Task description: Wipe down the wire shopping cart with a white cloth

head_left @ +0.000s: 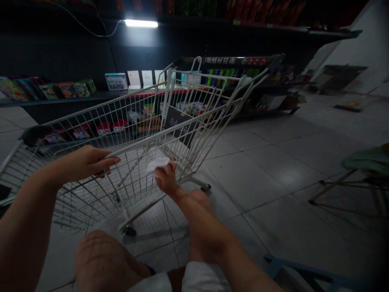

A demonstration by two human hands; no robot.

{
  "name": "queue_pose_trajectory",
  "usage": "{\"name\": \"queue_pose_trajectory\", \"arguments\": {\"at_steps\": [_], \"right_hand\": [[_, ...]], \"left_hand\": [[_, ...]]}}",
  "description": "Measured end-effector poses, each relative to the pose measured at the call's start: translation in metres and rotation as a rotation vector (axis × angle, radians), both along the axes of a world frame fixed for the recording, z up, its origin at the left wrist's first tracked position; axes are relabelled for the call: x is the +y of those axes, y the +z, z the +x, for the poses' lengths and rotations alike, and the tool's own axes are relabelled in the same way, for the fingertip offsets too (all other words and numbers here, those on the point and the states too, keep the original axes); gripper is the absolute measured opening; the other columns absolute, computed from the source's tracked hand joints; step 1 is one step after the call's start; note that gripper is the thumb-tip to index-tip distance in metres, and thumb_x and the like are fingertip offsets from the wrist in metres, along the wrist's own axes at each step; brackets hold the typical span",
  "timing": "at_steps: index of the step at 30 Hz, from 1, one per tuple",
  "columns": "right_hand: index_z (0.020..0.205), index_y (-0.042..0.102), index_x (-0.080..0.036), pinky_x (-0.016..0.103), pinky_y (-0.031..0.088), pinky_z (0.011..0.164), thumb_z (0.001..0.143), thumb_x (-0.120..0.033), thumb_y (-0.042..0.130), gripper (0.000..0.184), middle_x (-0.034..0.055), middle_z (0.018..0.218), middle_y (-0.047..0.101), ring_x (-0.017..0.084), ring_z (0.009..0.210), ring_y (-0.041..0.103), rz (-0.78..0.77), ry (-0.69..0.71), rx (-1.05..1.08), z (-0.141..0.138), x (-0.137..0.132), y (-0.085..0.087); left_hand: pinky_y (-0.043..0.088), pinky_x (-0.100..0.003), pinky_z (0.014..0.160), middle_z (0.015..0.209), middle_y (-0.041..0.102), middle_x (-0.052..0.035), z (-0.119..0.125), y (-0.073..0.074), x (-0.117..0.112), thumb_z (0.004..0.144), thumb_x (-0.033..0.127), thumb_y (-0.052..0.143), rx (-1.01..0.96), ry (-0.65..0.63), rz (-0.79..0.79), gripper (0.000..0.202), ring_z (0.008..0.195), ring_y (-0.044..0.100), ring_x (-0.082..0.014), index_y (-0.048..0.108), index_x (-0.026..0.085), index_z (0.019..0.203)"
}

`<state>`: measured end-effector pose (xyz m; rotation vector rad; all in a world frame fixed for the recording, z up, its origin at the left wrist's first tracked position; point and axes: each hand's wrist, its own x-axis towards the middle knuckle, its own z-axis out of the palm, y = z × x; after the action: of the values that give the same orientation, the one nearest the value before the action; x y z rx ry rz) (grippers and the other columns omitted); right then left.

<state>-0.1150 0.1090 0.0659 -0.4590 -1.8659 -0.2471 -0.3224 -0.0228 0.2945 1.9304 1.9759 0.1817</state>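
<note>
A wire shopping cart point(142, 144) stands sideways in front of my knees, its handle at the far right end. My left hand point(88, 161) is closed over the top rail of the cart's near side, thumb and fingers around the wire. Against the wire side, farther right and lower, my right hand point(166, 175) grips a crumpled white cloth point(158, 163), which could be a paper wipe. A dark panel point(181, 125) with a printed logo hangs at the child seat, beyond the right hand.
Shelves behind the cart hold boxed goods point(68, 89) and red packets point(105, 128). A lit tube lamp point(141, 23) is fixed above. A folding stool point(361, 170) stands on the tiled floor at right. A blue frame point(304, 269) lies near my right side.
</note>
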Motion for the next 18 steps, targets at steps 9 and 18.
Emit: {"name": "queue_pose_trajectory", "arguments": {"at_steps": [9,18], "right_hand": [[0.118,0.069,-0.027,0.045,0.036,0.108,0.088,-0.031,0.056,0.033,0.0088,0.124,0.054,0.027,0.121,0.039,-0.138,0.046,-0.068,-0.003,-0.011,0.02],[0.12,0.069,-0.031,0.041,0.04,0.106,0.087,-0.027,0.06,0.034,0.005,0.122,0.058,0.024,0.116,0.042,-0.177,0.095,-0.151,-0.011,-0.039,0.022]], "left_hand": [[0.049,-0.025,0.061,0.066,0.069,-0.0028,0.007,0.004,-0.005,0.091,0.053,0.046,-0.034,0.021,-0.061,0.043,0.063,0.065,-0.0146,0.062,0.015,0.079],[0.052,-0.024,0.06,0.066,0.065,-0.0017,0.012,0.004,-0.008,0.097,0.051,0.037,-0.189,0.087,-0.037,0.046,0.062,0.065,-0.0133,0.055,0.015,0.074]]}}
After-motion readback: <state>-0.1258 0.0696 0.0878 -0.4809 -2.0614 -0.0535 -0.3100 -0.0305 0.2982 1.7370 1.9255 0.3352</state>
